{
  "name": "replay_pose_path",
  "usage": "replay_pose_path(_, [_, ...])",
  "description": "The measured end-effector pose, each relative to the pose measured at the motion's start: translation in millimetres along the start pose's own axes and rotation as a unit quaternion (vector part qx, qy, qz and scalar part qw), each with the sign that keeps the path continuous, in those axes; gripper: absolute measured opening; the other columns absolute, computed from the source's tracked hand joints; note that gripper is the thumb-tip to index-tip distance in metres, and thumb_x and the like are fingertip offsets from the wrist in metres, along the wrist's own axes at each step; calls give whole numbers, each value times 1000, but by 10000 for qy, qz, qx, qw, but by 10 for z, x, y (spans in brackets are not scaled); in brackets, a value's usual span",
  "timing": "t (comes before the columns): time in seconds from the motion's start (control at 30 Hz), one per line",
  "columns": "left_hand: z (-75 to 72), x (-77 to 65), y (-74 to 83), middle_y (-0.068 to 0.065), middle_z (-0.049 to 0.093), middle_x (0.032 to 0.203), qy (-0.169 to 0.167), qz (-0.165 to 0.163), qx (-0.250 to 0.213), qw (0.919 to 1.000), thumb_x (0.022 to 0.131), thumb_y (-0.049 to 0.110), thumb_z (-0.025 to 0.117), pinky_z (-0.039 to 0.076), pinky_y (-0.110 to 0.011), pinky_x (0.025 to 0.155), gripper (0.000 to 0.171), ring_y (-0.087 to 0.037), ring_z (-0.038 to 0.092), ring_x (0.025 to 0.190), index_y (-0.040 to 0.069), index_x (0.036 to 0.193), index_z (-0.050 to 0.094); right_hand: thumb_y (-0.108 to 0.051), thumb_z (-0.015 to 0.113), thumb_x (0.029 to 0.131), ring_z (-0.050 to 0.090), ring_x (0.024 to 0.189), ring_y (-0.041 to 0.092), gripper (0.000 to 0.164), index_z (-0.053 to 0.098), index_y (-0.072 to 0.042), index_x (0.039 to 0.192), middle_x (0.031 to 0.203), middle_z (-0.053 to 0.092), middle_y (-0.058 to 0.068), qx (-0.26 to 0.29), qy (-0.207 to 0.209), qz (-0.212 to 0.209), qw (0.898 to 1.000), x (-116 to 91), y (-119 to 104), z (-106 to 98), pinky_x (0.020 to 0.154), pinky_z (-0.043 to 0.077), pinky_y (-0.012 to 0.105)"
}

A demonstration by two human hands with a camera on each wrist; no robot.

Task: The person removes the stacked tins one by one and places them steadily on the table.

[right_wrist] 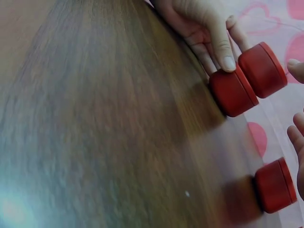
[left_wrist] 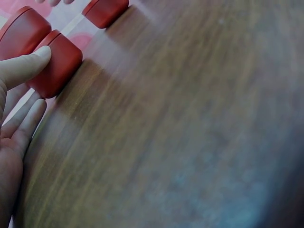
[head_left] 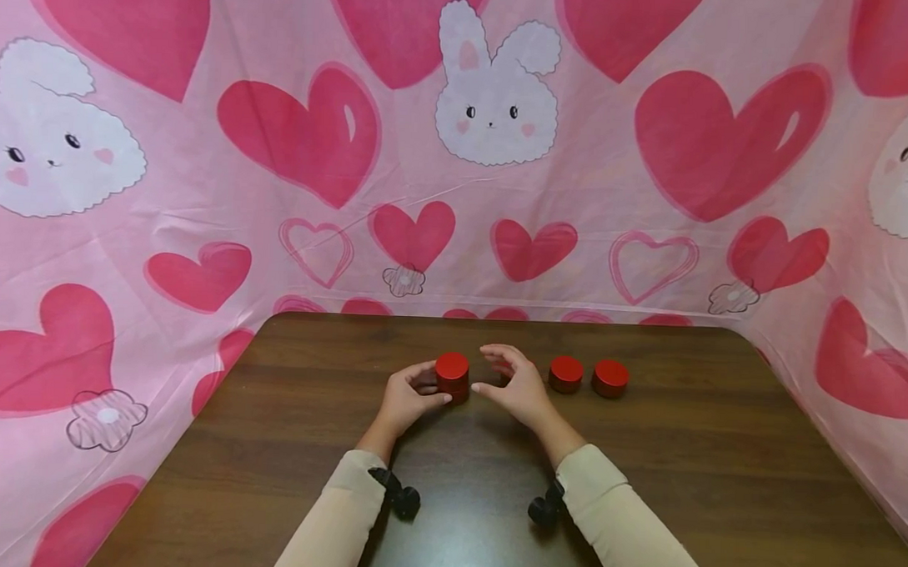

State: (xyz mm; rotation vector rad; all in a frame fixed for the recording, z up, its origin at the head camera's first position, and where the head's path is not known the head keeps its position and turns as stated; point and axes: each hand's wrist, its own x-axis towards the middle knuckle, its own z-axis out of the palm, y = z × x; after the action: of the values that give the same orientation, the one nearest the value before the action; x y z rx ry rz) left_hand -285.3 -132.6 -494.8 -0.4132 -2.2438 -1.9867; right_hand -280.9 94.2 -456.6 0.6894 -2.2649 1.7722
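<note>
Two round red tins are stacked near the table's far side. My left hand [head_left: 403, 400] holds the lower tin [left_wrist: 61, 64], with the thumb on its near side and the fingers round the other. The upper tin [head_left: 452, 369] sits on top, slightly offset in the right wrist view. Just right of the stack, my right hand [head_left: 523, 393] hovers with fingers and thumb spread apart and nothing between them. Another red tin [right_wrist: 275, 186] stands on the table beyond the right hand, which mostly hides it in the head view.
Farther right, two more red tins, one [head_left: 566, 375] and another [head_left: 611, 379], stand side by side on the brown wooden table [head_left: 447, 492]. A pink cloth [head_left: 472, 192] with hearts and rabbits hangs behind and beside the table.
</note>
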Motion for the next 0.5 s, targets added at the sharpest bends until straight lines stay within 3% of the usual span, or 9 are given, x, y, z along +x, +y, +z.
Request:
replay_pose_path(0.17, [-11,-65,212,-25,67,112,-176,97,14,9998,72,-10,81,52,-50,90,56,-40,65,102,-8,124,61,5,79,76,52,117,47,53,57,8,125,126,55,30,3,-139,234,9996,-36,-287,65,102,41,58])
replay_pose_path(0.5, [-13,-65,217,-24,68,111,-201,186,24,9996,72,-12,79,52,-51,89,55,-39,65,101,-8,124,61,2,81,76,54,115,45,55,57,9,125,122,59,27,-126,-120,336,9993,-17,-304,219,101,43,56])
